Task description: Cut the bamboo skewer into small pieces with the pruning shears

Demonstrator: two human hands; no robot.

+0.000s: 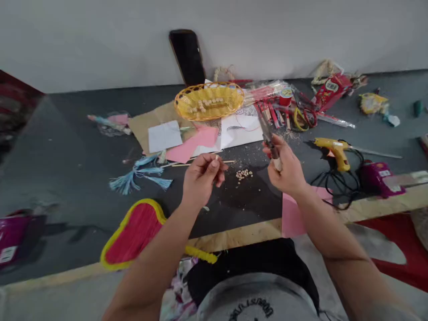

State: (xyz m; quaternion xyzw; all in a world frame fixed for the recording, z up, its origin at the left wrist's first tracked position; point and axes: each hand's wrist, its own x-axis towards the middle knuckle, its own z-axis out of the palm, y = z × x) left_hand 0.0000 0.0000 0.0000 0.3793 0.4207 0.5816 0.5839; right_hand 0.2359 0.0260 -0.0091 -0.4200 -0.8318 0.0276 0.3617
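Note:
My left hand [202,178] pinches a thin wooden stick [216,157] between thumb and fingers, held above the dark table [76,178]. My right hand [286,167] grips a knife-like cutter [267,133] by its pale handle, blade pointing away and up. A small heap of pale beads [244,174] lies on the table between the two hands. Longer thin sticks [200,163] lie just beyond my left hand.
A yellow woven basket [209,101] sits at the back centre before a black phone [187,55]. Pink and white papers [197,140], blue tassels [140,176], a red heart-shaped fan [133,234], a yellow glue gun [334,149] with black cable, and craft clutter surround.

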